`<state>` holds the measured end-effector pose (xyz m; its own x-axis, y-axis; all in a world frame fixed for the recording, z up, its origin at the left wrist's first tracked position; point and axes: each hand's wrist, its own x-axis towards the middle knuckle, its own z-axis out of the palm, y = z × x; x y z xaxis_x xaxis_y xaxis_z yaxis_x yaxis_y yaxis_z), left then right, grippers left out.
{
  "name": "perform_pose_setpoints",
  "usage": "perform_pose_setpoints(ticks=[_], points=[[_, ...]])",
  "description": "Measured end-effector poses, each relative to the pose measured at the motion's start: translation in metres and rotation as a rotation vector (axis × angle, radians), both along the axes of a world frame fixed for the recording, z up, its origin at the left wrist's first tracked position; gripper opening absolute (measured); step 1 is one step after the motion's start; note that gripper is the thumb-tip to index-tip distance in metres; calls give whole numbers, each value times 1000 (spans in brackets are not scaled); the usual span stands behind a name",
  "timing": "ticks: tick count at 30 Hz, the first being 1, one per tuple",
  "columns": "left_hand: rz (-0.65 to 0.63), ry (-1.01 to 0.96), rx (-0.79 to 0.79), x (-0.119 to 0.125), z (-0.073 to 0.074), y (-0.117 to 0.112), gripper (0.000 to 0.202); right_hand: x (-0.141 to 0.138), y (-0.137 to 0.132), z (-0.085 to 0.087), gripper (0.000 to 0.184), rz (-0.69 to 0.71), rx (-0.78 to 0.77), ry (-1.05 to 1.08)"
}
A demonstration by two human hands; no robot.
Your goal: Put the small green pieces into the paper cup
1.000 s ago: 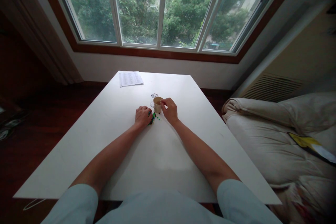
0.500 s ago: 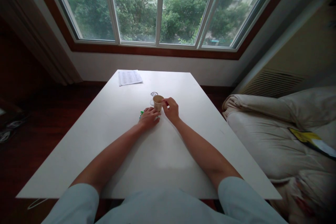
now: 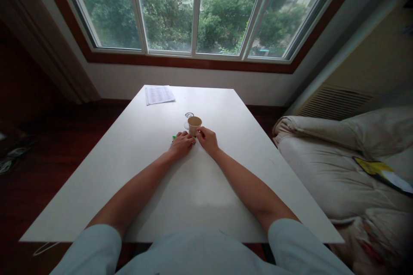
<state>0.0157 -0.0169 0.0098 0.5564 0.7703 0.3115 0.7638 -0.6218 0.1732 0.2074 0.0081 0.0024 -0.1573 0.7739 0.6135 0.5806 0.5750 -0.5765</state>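
A small tan paper cup (image 3: 194,123) stands upright near the middle of the white table (image 3: 135,172). My left hand (image 3: 181,144) lies on the table just in front of the cup, fingers bent over small green beads (image 3: 174,138) that peek out at its left side. My right hand (image 3: 207,139) sits beside it, fingers pinched together at the cup's foot, touching the left hand's fingertips. What the pinch holds is too small to make out. A small clear lid or ring (image 3: 189,115) lies behind the cup.
A printed sheet of paper (image 3: 159,94) lies at the table's far left corner. A sofa with light cushions (image 3: 348,167) stands close to the right edge, a yellow booklet (image 3: 380,172) on it. Windows fill the wall behind; dark wooden floor lies on the left.
My left hand slid right and forward over the green beads, up to the cup. My right hand dropped from the cup's rim to the table at its foot.
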Motion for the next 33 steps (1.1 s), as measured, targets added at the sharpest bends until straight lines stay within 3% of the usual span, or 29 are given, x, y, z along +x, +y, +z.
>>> perform_pose_setpoints(ticks=[6,14,23,33], points=[[75,41,50,-3,0,0,24,0,-3,0,26,26,-106,-156],[192,25,76,-7,-3,4,23,-2,-4,7,23,68,-243,-613],[337,-71,87,-10,-6,6,21,-5,-9,9,33,88,-206,-671],[313,-96,49,-9,-6,6,23,-5,-5,9,28,110,-239,-659]])
